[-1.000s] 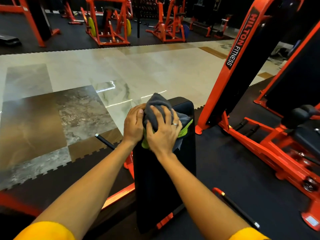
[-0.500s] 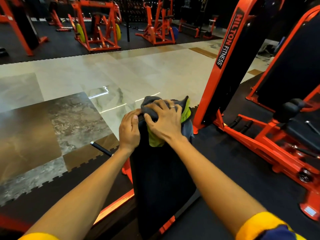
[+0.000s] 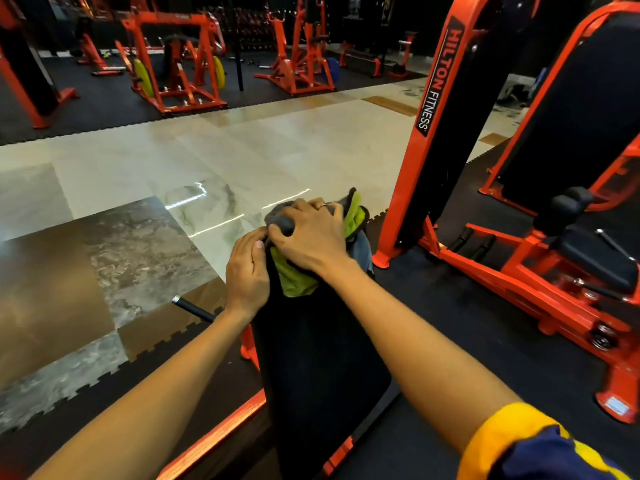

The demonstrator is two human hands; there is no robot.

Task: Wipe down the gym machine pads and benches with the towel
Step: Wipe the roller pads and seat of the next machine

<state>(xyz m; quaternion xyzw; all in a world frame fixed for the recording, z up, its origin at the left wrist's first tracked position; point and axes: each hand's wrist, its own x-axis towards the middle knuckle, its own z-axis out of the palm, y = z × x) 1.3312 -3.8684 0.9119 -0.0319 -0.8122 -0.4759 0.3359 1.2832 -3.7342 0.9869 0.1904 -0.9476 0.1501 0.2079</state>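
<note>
Right hand [image 3: 308,237] gripped the towel [image 3: 294,282], fingers curled into the cloth. Left hand [image 3: 247,271] gripped the pad [image 3: 318,358] by its left edge, fingers wrapped round it, thumb just beside the towel. Glossy tiled floor [image 3: 242,150] ahead. Orange machine frame [image 3: 412,188] to the right, apart from the pad. Pad black, long. Towel grey and green, bunched on the pad's far end under the right hand.

The towel [image 3: 294,278] and right hand [image 3: 308,237] hide the top edge of the pad [image 3: 318,348].
</note>
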